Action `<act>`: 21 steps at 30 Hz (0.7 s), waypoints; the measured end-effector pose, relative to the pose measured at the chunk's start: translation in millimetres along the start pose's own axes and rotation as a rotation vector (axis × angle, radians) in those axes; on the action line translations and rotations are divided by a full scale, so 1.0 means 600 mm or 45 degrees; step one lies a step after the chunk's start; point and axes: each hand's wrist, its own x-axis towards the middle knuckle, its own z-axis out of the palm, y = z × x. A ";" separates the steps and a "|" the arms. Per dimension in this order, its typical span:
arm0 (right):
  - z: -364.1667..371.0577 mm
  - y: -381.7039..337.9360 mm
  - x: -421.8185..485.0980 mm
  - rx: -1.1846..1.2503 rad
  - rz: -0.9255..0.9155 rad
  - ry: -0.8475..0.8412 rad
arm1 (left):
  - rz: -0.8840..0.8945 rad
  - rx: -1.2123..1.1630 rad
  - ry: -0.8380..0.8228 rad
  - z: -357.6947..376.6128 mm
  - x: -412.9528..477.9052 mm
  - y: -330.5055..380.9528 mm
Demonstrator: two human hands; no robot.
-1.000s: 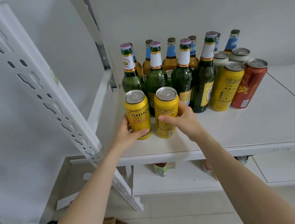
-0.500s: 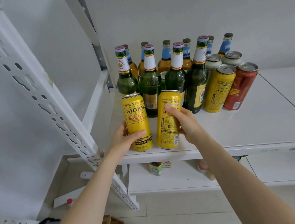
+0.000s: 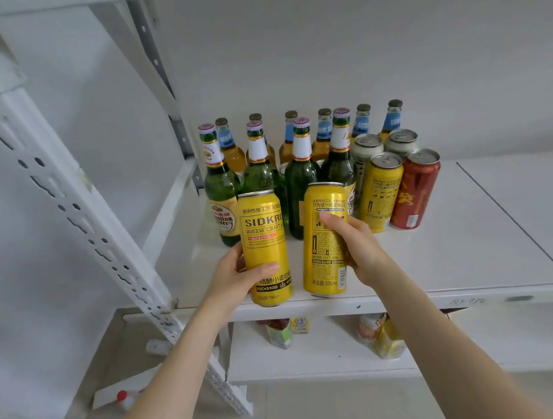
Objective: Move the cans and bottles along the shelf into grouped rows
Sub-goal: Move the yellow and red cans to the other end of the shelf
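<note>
Hands reach up from the bottom of the head camera's picture, and each one has a yellow can. The left hand (image 3: 232, 283) is wrapped round the SIDKR can (image 3: 263, 231), with the thumb across the front and the fingers behind it. The right hand (image 3: 358, 244) is curled round the second yellow can (image 3: 323, 238) from its right side, with the thumb on the printed front. Both cans are in the middle of the frame, side by side with a small gap, at the front edge of the white shelf (image 3: 462, 250). The second one leans a little. It is hard to tell if their bottoms sit on the shelf or are just above it.

Behind the two cans stand four green bottles (image 3: 301, 179) in a row. Behind those, by the wall, is a row of golden bottles (image 3: 232, 150) with blue neck labels. To the right of the green bottles stand four more cans close together: a third yellow can (image 3: 382, 194) and a red can (image 3: 414, 190) in front, and two pale cans (image 3: 365, 151) behind them.

At the left of the frame a white post (image 3: 97, 222) with holes slants down. Lower in the frame, on the lower shelf (image 3: 319, 356), lie some bright packets (image 3: 384, 338).
</note>
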 end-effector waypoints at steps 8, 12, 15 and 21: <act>-0.072 -0.034 -0.078 -0.006 -0.085 0.003 | 0.088 0.015 -0.001 0.081 -0.065 0.035; -0.118 -0.056 -0.127 -0.050 -0.108 0.019 | 0.087 0.027 0.020 0.146 -0.101 0.049; -0.154 -0.070 -0.160 -0.079 -0.131 0.022 | 0.095 0.068 0.001 0.188 -0.122 0.052; -0.231 -0.086 -0.199 -0.109 -0.157 0.072 | 0.122 0.065 -0.013 0.264 -0.139 0.063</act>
